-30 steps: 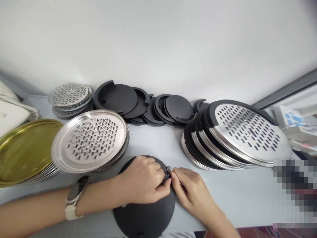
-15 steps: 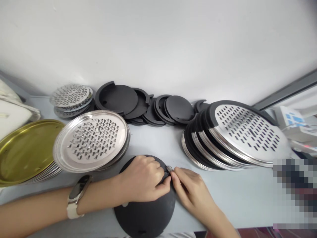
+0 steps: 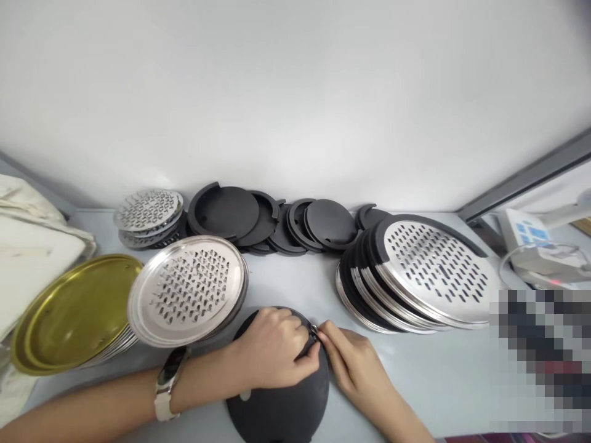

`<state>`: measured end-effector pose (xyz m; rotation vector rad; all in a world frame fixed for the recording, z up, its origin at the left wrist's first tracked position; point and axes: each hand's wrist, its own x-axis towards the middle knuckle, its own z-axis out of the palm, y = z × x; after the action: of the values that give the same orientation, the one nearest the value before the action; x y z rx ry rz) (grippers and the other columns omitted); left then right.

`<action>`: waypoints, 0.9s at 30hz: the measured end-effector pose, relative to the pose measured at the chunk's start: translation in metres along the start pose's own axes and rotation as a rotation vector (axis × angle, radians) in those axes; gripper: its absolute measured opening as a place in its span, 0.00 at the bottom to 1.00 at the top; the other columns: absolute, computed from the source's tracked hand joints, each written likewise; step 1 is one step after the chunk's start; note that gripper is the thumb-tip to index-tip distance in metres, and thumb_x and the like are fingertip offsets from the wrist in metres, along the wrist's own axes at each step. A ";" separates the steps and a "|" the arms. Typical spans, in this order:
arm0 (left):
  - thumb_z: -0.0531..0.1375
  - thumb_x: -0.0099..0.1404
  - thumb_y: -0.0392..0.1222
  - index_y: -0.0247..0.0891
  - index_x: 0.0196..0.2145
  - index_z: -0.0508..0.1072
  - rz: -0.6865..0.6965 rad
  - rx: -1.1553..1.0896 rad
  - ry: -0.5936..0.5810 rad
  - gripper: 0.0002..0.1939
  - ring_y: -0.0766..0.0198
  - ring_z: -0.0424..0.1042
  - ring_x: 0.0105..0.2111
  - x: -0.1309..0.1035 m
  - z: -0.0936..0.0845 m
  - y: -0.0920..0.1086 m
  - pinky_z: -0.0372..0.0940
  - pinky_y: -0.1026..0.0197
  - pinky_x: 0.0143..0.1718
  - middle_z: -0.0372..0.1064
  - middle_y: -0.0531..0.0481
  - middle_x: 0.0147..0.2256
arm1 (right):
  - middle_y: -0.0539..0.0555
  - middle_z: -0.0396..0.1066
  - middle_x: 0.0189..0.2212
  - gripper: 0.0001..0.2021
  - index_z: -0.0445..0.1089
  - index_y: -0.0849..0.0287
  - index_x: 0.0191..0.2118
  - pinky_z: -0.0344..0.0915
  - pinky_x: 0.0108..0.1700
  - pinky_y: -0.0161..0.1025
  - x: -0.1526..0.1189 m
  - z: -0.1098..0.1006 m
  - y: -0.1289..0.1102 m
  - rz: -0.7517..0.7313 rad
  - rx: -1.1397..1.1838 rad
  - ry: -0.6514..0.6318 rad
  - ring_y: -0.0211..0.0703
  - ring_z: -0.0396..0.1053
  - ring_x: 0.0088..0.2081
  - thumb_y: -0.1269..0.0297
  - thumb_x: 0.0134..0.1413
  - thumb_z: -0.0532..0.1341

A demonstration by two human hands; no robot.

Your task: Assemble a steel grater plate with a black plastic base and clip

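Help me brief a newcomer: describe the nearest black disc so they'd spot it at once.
Start at the grey table below the white wall. At its near edge, midway along, is the black disc. Unlike the black discs along the wall, it is partly covered by the left grip.

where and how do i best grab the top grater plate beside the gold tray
Probably by the smooth outer rim of the grater plate, coming from the right: some table shows there, while the gold tray sits close on its left and the left forearm crosses its near side. Avoid the middle, where raised teeth stand up.
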<state>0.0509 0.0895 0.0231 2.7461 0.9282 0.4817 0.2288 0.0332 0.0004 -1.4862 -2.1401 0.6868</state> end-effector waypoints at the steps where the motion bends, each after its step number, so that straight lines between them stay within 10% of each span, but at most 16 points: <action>1: 0.56 0.57 0.41 0.36 0.20 0.69 -0.003 0.000 0.001 0.10 0.61 0.69 0.23 0.000 0.000 0.000 0.60 0.61 0.24 0.68 0.51 0.20 | 0.47 0.59 0.21 0.09 0.54 0.56 0.32 0.52 0.26 0.34 0.000 0.000 0.000 -0.009 -0.013 0.008 0.37 0.60 0.22 0.69 0.66 0.44; 27: 0.57 0.56 0.40 0.35 0.24 0.71 -0.018 0.036 -0.033 0.08 0.60 0.70 0.26 0.009 0.001 0.000 0.62 0.61 0.28 0.69 0.49 0.22 | 0.47 0.61 0.21 0.10 0.57 0.56 0.32 0.54 0.25 0.33 0.008 -0.002 -0.003 0.038 0.034 0.110 0.37 0.64 0.22 0.68 0.66 0.45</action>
<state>0.0577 0.0953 0.0247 2.7670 0.9618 0.4194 0.2250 0.0401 0.0042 -1.5140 -2.0133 0.6358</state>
